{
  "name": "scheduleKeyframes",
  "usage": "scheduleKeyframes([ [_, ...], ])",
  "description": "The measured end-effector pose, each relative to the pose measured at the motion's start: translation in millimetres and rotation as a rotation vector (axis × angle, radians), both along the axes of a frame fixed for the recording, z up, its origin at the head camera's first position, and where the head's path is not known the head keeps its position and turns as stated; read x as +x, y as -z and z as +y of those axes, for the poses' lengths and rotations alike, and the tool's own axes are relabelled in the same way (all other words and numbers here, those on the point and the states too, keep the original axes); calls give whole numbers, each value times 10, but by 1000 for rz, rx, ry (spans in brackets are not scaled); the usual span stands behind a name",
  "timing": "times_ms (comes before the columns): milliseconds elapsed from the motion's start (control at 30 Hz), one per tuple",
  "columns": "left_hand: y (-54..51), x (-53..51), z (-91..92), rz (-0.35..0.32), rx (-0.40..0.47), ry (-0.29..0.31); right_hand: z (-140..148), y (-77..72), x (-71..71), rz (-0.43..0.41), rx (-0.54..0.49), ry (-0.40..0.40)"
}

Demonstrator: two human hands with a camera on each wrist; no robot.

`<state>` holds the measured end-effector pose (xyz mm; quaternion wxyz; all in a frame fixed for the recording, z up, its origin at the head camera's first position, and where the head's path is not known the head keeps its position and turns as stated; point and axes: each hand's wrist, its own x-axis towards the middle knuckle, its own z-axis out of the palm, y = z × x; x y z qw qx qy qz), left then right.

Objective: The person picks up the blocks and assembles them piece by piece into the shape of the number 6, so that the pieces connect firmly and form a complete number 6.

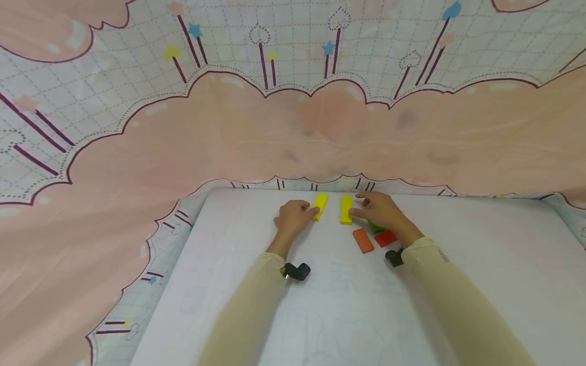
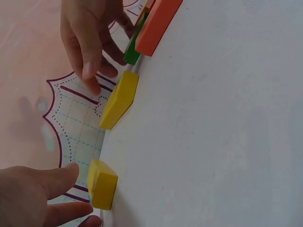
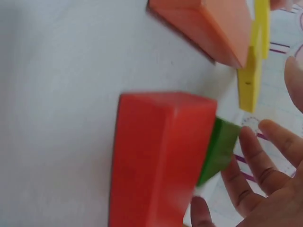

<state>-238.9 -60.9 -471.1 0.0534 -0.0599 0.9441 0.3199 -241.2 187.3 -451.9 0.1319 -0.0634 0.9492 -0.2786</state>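
Two yellow blocks lie at the far side of the table, a left yellow block (image 1: 320, 206) and a right yellow block (image 1: 346, 210). My left hand (image 1: 294, 218) is beside the left one, its thumb and fingers spread apart; the left wrist view shows them next to that block (image 2: 102, 185), not gripping it. Around the right yellow block (image 2: 120, 100) my right hand (image 1: 380, 209) hovers close by, fingers parted and holding nothing. Beneath and in front of this hand lie a green block (image 3: 219, 149), a red block (image 3: 161, 156) and an orange block (image 1: 363, 240).
A white table (image 1: 339, 315) carries all the blocks. Behind it and along its left side hangs a patterned cloth (image 1: 293, 137). A small yellow piece shows partly behind my right hand. Dark wrist cameras (image 1: 297, 271) sit on both wrists.
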Motion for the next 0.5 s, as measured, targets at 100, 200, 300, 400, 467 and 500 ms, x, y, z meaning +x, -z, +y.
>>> scheduleKeyframes([
  [100,31,-14,58,-5,-53,-28,-60,38,-51,-38,61,22],
  [200,49,-22,120,0,-82,-54,-98,75,-90,-69,105,50],
  [300,68,-23,157,12,-91,-80,-139,101,-108,-89,137,70],
  [400,84,-22,175,25,-91,-100,-177,106,-112,-101,163,78],
  [467,93,-24,181,29,-88,-108,-193,100,-112,-104,166,86],
  [500,95,-25,183,28,-87,-110,-196,97,-112,-106,166,89],
])
